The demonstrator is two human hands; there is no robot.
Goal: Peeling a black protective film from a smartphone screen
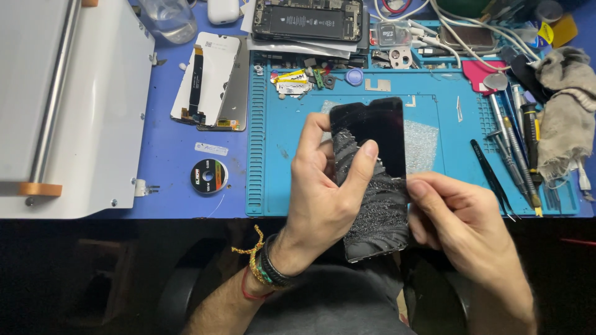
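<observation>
1. Far left of the blue mat point(273, 186): a white metal machine point(93, 93) with a steel bar, flat and boxy, on the counter point(167, 155).
2. Just left of the mat: two loose screen panels point(211, 80), pale backs up, one with a dark ribbon cable; below them a small round spool point(209, 176).
3. Over the mat's lower middle: left hand point(323, 192), fingers curled round the left edge of the cracked phone screen point(372, 180), thumb pressed flat on its glass; braided and beaded bands at the wrist.
4. The screen: black, glossy at the top, shattered into fine grey splinters lower down, held tilted above the mat.
5. Right of the screen: right hand point(459, 217), fingers pressed together, pinching the screen's right edge.
6. Right end of the mat: thin metal tools point(515, 149) and a crumpled grey rag point(568, 105).
</observation>
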